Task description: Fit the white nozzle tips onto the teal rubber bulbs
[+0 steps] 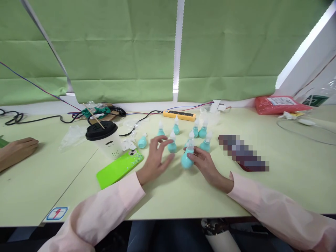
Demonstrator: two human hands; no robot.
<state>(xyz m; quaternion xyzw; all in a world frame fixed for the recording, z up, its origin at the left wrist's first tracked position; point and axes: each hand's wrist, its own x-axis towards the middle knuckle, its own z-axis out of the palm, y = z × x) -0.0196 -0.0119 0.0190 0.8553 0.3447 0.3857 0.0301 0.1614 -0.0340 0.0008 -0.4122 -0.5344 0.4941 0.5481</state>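
My right hand (206,166) is closed on a teal bulb nasal aspirator (187,160) with a clear tip pointing up, raised slightly at the front of the group. Fingers apart, my left hand (156,159) hovers beside a second aspirator (172,146); its fingertips are close to that bulb, and I cannot tell whether they touch. Several more of the same kind stand upright behind, among them one aspirator (176,129) at the back and another (205,145) by my right fingers. One aspirator (142,141) lies tilted to the left. Another is partly hidden behind the held one.
Left of my hands are a green phone case (118,169) and a white cup (109,147) with black lid and stick. A dark phone-like object (244,154), pixelated, lies right. Behind are a yellow power strip (179,115) and red package (278,105). Another person's hand (21,148) rests far left.
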